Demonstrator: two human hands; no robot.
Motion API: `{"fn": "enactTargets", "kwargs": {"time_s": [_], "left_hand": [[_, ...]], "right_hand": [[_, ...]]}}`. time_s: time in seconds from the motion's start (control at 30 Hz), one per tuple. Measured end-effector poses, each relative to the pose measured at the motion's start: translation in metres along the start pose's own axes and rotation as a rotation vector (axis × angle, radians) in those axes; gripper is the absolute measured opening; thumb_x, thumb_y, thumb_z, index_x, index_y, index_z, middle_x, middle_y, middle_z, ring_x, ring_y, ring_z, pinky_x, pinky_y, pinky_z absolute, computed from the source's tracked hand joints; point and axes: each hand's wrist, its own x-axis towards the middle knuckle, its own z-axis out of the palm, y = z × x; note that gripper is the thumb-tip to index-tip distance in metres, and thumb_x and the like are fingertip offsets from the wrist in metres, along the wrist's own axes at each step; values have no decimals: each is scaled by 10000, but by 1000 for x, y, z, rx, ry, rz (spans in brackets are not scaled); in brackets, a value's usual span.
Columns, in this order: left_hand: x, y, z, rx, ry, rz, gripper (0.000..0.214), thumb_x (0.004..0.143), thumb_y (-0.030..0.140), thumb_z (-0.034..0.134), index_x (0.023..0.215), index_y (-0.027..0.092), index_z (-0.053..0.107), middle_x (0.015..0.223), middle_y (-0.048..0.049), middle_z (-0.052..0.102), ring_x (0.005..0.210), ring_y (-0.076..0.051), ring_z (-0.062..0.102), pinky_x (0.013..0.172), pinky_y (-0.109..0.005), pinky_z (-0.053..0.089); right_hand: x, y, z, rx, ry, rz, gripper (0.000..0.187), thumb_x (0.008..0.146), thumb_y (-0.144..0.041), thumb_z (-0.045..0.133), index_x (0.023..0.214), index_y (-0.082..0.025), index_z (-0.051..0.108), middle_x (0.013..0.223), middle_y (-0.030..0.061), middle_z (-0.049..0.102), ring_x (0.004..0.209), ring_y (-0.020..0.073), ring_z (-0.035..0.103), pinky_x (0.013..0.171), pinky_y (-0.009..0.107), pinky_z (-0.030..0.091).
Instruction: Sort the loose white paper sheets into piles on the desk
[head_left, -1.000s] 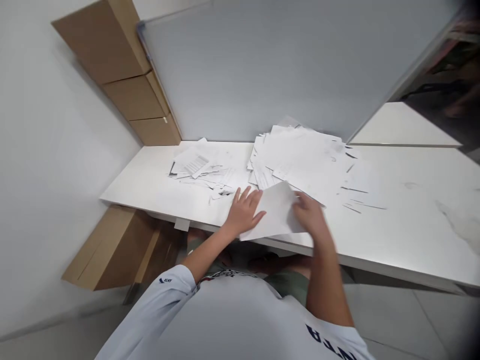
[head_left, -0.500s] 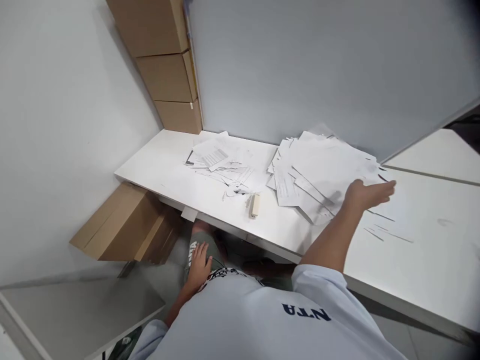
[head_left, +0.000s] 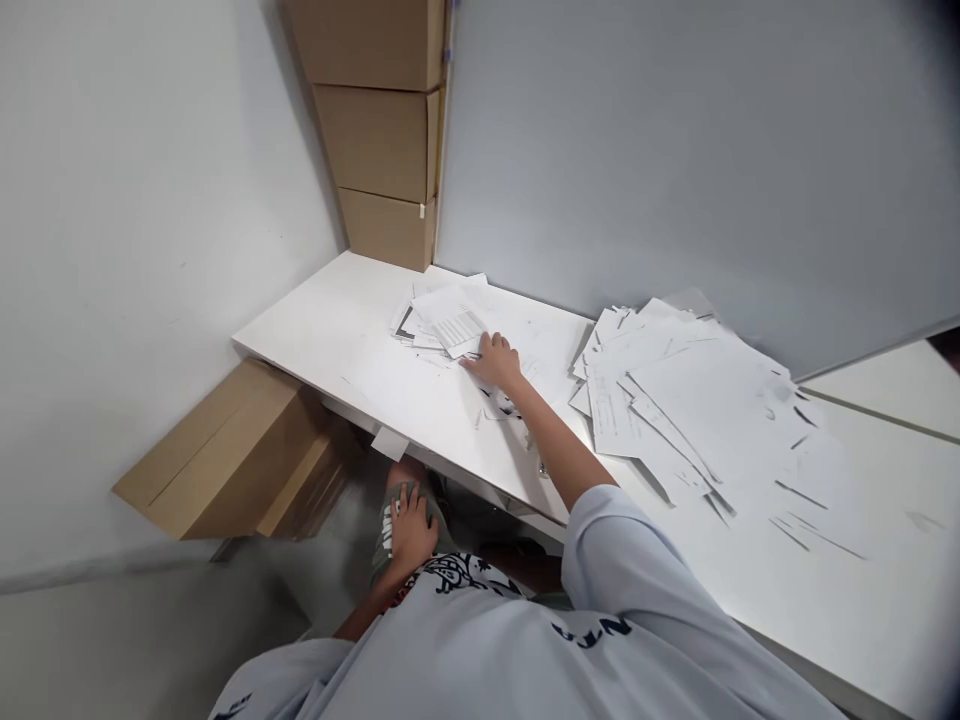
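Observation:
My right hand point(head_left: 495, 362) reaches across the desk, palm down over the right edge of the smaller pile of papers point(head_left: 441, 305). Its fingers are apart, and the fingertips touch or hover just over a printed sheet point(head_left: 459, 333). On my thigh lies my left hand point(head_left: 412, 532), fingers stretched out and nothing in it. A larger fanned heap of white papers point(head_left: 697, 385) spreads to the right of my forearm. The small cream-coloured object seen earlier is mostly hidden by that forearm.
Cardboard boxes point(head_left: 371, 145) are stacked at the desk's back left corner. More cardboard point(head_left: 225, 450) stands below the left end of the white desk point(head_left: 322, 320). A grey panel point(head_left: 637, 150) rises behind. A white slip point(head_left: 390, 443) sticks out from the front edge.
My right hand has moved left from the large paper heap to the smaller pile. My left hand stays on my thigh. The view has shifted slightly.

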Motion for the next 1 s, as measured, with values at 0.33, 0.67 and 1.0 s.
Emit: {"fn": "enactTargets", "kwargs": {"time_s": [0.33, 0.67, 1.0], "left_hand": [[9, 2, 12, -49, 3, -17, 421, 835, 253, 502, 1219, 142, 636, 1493, -118, 464, 1464, -321, 256, 1177, -554, 183], [4, 1, 11, -123, 49, -16, 395, 822, 231, 504, 1178, 150, 656, 1453, -109, 511, 1437, -318, 309, 1169, -547, 208], [6, -7, 6, -261, 166, 54, 332, 801, 167, 498, 1081, 143, 675, 1341, -143, 596, 1361, -352, 420, 1117, -590, 299]], "right_hand": [[-8, -12, 8, -328, 145, -393, 337, 927, -170, 358, 1111, -96, 632, 1188, 207, 585, 1101, 315, 486, 901, 416, 356], [-16, -50, -5, -324, 178, -480, 329, 916, -72, 326, 955, -110, 650, 975, 170, 674, 884, 254, 584, 783, 356, 358], [-177, 9, -68, 730, 910, -82, 292, 926, -479, 495, 915, -207, 600, 775, 7, 592, 721, 169, 533, 668, 292, 401]]}}
